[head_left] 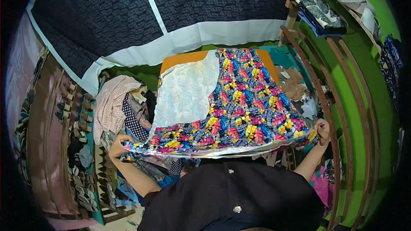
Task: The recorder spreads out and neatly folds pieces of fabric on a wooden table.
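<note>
A piece of fabric with a bright leaf print (252,98) lies over an orange-brown table (193,56), its near edge drawn out between my hands. At its left near corner, my left hand (120,144) is closed on the cloth. The opposite near corner is gripped by my right hand (322,131), arm stretched out to the right. On the table's left half the cloth's pale underside or a pale layer (186,96) shows, with a curved cut-out edge beside the print. Along the near edge, a pale strip shows below the print.
Left of the table sits a heap of cloth, with a pale dotted piece (112,102) on top. A wooden rack (329,98) stands along the green wall at right, folded garments (323,15) above it. Shoe lasts (83,179) line shelves at left. A dark curtain (107,13) hangs behind.
</note>
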The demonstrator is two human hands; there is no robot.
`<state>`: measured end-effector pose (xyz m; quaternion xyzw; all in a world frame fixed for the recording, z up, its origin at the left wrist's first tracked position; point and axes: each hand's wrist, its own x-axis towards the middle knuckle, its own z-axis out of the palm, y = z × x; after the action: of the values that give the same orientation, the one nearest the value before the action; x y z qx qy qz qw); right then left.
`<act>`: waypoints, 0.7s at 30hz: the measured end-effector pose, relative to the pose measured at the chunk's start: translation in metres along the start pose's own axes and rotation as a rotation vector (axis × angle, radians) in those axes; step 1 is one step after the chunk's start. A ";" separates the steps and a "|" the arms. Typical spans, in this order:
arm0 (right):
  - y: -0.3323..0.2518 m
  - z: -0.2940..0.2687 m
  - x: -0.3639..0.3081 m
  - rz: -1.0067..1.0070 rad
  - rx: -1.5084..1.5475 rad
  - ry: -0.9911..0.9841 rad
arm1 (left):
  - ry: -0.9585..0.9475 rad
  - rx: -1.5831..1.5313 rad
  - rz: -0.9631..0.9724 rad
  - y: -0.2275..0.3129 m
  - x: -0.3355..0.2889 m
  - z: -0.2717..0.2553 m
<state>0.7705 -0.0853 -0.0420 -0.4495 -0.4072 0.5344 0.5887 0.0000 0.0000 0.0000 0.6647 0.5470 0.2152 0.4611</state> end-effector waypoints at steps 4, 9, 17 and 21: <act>0.006 -0.006 0.003 -0.042 -0.140 0.060 | -0.087 -0.214 -0.061 0.016 0.006 0.007; 0.004 -0.017 -0.011 -0.039 -0.133 0.061 | 0.154 -0.315 -0.081 0.023 -0.009 0.017; -0.026 0.013 0.030 -0.138 -0.224 0.312 | 0.111 -0.002 -0.061 0.032 0.038 -0.009; -0.035 0.033 0.084 -0.097 -0.275 0.403 | 0.259 0.059 0.001 0.050 0.089 -0.012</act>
<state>0.7562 0.0006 0.0004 -0.6030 -0.3715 0.3447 0.6161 0.0447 0.0878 0.0284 0.6449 0.6079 0.2831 0.3667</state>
